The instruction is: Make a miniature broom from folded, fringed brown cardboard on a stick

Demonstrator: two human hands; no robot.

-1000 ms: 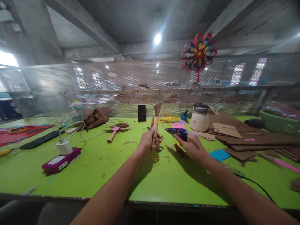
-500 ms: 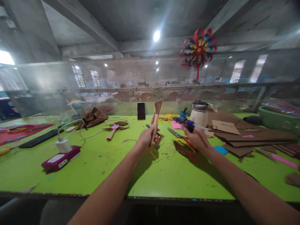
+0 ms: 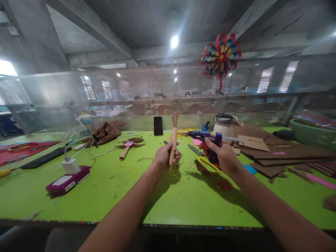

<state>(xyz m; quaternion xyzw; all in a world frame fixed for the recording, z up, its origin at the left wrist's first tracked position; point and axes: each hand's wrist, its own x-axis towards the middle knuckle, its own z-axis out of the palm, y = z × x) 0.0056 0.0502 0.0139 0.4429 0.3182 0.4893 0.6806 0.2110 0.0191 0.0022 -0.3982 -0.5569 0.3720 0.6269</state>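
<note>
The left hand is wrapped around a folded brown paper fan, held upright over the middle of the worktop, pleats closed and yellow string dangling under the fist. The right hand grips a blue glue gun, nozzle aimed left toward the fan. The worktop's bright green and pretty messy: cardboard sheets, scissors, a white jar. Behind it sits a mesh screen with a paper pinwheel hanging up top.
</note>
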